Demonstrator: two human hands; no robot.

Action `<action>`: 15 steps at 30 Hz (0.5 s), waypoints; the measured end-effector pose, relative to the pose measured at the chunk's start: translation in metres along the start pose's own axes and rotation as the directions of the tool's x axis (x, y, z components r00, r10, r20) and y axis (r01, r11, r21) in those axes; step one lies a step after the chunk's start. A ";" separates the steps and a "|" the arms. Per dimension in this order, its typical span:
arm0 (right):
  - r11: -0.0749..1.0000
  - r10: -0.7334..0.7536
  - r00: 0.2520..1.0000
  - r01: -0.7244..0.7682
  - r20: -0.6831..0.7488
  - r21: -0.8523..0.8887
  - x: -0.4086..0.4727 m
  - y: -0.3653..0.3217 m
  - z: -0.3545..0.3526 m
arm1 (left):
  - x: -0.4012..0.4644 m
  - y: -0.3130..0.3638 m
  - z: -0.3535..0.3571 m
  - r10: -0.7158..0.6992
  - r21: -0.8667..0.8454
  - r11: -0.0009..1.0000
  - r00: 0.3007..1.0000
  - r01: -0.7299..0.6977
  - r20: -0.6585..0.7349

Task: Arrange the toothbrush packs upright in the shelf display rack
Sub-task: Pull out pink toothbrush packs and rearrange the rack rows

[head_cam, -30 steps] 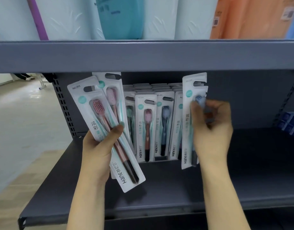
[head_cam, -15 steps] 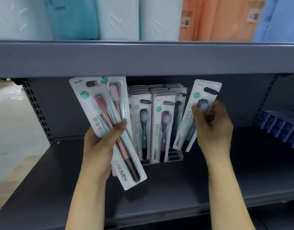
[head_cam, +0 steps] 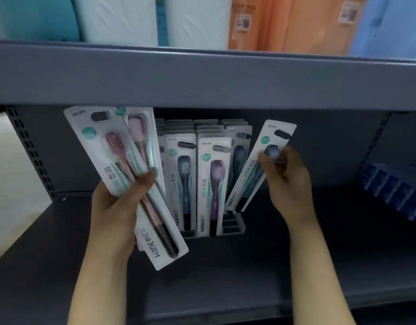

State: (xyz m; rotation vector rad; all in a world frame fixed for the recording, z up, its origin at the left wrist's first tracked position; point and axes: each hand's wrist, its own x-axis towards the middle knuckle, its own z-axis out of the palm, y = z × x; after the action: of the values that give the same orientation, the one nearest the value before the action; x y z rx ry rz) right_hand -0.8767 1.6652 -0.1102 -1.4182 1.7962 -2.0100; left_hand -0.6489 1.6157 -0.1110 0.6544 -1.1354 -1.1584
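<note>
Right hand (head_cam: 288,181) pinches a tilted toothbrush pack (head_cam: 261,166) over the rack (head_cam: 232,227) on the shelf; that slant could jam it against neighbours.

A dark grey metal shelf (head_cam: 296,266) fills the lower frame, under an upper shelf board (head_cam: 202,76) carrying wrapped rolls (head_cam: 122,19) in teal, white, orange and blue. A perforated upright (head_cam: 30,156) stands at left, beside pale floor (head_cam: 7,184). Blue packets (head_cam: 394,188) sit at right.
</note>
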 end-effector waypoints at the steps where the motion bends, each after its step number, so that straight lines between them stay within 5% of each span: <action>1: 1.000 0.000 1.000 0.000 0.013 0.007 0.001 0.000 0.001 | 0.000 0.000 -0.001 0.003 -0.001 1.000 1.000 -0.003 -0.010; 15: 0.996 0.058 0.990 -0.049 0.129 -0.070 0.010 0.018 0.011 | -0.002 -0.001 -0.002 0.029 -0.037 0.999 0.994 -0.033 -0.107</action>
State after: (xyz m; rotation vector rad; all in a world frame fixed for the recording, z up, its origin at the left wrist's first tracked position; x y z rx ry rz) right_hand -0.8838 1.6454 -0.1206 -1.4660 1.8401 -1.8024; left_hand -0.6470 1.6169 -0.1133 0.6588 -1.0275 -1.1040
